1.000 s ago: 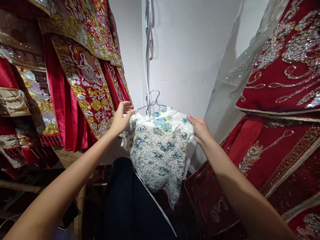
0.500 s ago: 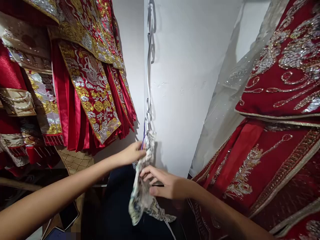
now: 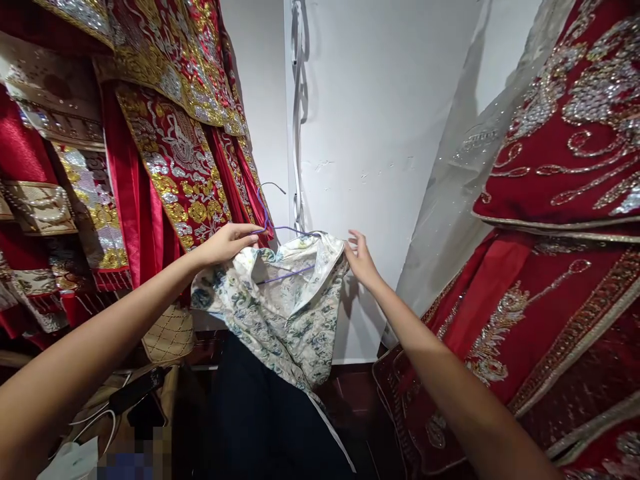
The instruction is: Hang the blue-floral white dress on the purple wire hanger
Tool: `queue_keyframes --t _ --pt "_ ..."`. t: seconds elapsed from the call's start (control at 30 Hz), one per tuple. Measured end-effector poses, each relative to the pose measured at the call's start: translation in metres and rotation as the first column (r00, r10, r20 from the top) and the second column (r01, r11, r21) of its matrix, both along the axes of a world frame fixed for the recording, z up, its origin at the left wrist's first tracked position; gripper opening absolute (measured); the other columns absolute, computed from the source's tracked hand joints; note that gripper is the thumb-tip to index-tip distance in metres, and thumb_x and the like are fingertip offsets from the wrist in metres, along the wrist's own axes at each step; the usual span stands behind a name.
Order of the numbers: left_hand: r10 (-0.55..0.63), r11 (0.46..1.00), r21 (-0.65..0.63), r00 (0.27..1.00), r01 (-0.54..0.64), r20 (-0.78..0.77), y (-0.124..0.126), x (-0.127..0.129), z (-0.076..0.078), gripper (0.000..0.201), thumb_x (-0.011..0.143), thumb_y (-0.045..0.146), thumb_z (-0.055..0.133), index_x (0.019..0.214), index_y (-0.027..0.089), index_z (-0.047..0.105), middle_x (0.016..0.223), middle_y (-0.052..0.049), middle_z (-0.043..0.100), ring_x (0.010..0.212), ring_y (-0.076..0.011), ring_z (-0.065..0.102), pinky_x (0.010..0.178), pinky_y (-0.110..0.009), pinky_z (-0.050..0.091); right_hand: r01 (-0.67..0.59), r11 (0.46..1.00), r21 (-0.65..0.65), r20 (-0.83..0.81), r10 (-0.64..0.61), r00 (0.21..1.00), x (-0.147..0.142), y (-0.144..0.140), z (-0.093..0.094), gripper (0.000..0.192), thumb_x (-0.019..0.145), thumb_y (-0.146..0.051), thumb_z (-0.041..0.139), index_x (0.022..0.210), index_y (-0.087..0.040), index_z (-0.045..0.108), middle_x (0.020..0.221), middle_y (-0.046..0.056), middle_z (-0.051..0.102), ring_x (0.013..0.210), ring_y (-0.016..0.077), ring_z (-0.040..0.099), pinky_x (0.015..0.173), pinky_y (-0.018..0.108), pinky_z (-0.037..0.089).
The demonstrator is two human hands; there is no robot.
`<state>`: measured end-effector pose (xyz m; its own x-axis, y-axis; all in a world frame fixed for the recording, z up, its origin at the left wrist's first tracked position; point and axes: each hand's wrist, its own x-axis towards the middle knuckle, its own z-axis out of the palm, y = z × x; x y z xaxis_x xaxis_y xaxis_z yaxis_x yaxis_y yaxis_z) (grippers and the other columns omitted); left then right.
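Note:
A small white garment (image 3: 280, 313) with a blue and green floral print hangs on a thin purple wire hanger (image 3: 280, 230) in front of the white wall. My left hand (image 3: 225, 243) grips the hanger and the garment's left shoulder. My right hand (image 3: 359, 257) pinches the right shoulder edge, fingers partly spread. The garment is turned so its pale inside and the hanger's lower bar show. Its hem drapes down over a dark garment (image 3: 260, 413) below.
Red robes with gold and silver embroidery (image 3: 170, 140) hang close on the left. More red embroidered clothing (image 3: 560, 220) and a sheer sparkly veil (image 3: 465, 173) fill the right. A white strip (image 3: 297, 113) runs down the wall corner. A quilted beige bag (image 3: 167, 333) and cables (image 3: 95, 420) lie lower left.
The garment was bunched low between both hands half a second ago. It is now raised and spread wide on the hanger, with my hands apart at its shoulders.

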<state>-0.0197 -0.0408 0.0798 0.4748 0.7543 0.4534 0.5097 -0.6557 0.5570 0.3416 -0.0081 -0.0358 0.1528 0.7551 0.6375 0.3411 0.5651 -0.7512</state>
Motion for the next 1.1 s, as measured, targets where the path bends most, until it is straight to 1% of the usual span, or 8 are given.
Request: queue_keyframes --t 0.1,0.17,0.27,0.4,0.63,0.83,0.97,1.1 --pt "-0.007 0.999 -0.053 0.999 0.008 0.034 0.027 0.005 0.004 0.048 0.081 0.053 0.066 0.115 0.019 0.072 0.112 -0.010 0.073 0.102 -0.0256 0.066 0.091 -0.038 0.052 -0.286 0.956 -0.071 -0.146 0.273 0.951 0.005 0.016 0.019 0.046 0.083 -0.063 0.059 0.092 -0.019 0.068 0.089 0.006 0.071 0.088 0.0237 0.066 0.086 0.037 0.052" --pt "0.041 0.999 -0.022 0.999 -0.040 0.025 0.046 0.009 0.007 0.042 0.081 0.051 0.067 0.105 0.017 0.075 0.106 -0.010 0.074 0.097 -0.0256 0.067 0.089 -0.038 0.052 -0.390 0.919 -0.057 -0.317 0.353 0.880 0.003 0.016 0.031 0.039 0.079 -0.058 0.068 0.082 -0.019 0.068 0.077 0.003 0.071 0.077 0.0220 0.067 0.077 0.034 0.055" --pt "0.186 0.971 0.145 0.982 -0.190 0.037 0.068 0.019 0.011 0.030 0.079 0.042 0.070 0.093 0.016 0.076 0.095 -0.009 0.074 0.088 -0.0247 0.066 0.086 -0.038 0.051 -0.415 0.909 -0.042 -0.530 0.332 0.780 -0.001 0.016 0.049 0.027 0.077 -0.043 0.075 0.080 -0.018 0.068 0.070 0.002 0.071 0.068 0.0201 0.068 0.070 0.032 0.057" --pt "0.319 0.853 0.400 0.942 -0.335 0.108 0.068 0.038 0.010 0.029 0.085 0.036 0.063 0.104 0.015 0.070 0.107 -0.011 0.068 0.099 -0.0251 0.062 0.093 -0.040 0.047 -0.369 0.918 -0.146 -0.689 0.173 0.704 0.001 0.014 0.067 0.018 0.082 -0.031 0.068 0.073 -0.017 0.062 0.057 0.002 0.065 0.058 0.0198 0.066 0.064 0.033 0.058" --pt "0.375 0.726 0.616 0.927 -0.305 0.017 0.020 0.048 -0.032 0.039 0.093 0.042 0.051 0.125 0.020 0.053 0.132 -0.014 0.051 0.125 -0.0309 0.045 0.106 -0.049 0.034 -0.325 0.945 -0.025 -0.650 0.232 0.724 0.006 0.001 0.059 0.021 0.076 -0.036 0.075 0.075 -0.017 0.064 0.063 0.002 0.068 0.072 0.0224 0.071 0.070 0.034 0.059" --pt "0.389 0.690 0.632 0.917 -0.354 0.089 0.019 0.035 -0.064 0.040 0.091 0.039 0.055 0.126 0.021 0.050 0.138 -0.016 0.047 0.130 -0.0335 0.039 0.106 -0.052 0.029 -0.328 0.944 0.025 -0.594 0.278 0.755 -0.011 0.015 0.073 0.025 0.073 -0.041 0.076 0.077 -0.019 0.065 0.070 0.002 0.071 0.086 0.0244 0.072 0.080 0.036 0.059" --pt "0.302 0.700 0.661 0.951 -0.271 0.070 0.018 0.026 -0.083 0.032 0.091 0.033 0.057 0.121 0.022 0.053 0.134 -0.014 0.050 0.128 -0.0309 0.042 0.107 -0.049 0.031 -0.230 0.970 0.073 -0.613 0.226 0.757 -0.001 0.017 0.073 0.026 0.076 -0.042 0.074 0.081 -0.018 0.066 0.077 0.003 0.073 0.094 0.0250 0.071 0.085 0.038 0.058" --pt "0.256 0.748 0.602 0.958 -0.279 0.127 0.012 0.032 -0.104 0.020 0.092 0.029 0.057 0.111 0.023 0.056 0.117 -0.011 0.055 0.119 -0.0279 0.049 0.104 -0.046 0.036 -0.157 0.986 0.064 -0.629 0.162 0.760 0.016 0.007 0.044 0.028 0.078 -0.043 0.072 0.090 -0.018 0.068 0.088 0.005 0.075 0.104 0.0257 0.069 0.093 0.041 0.055"
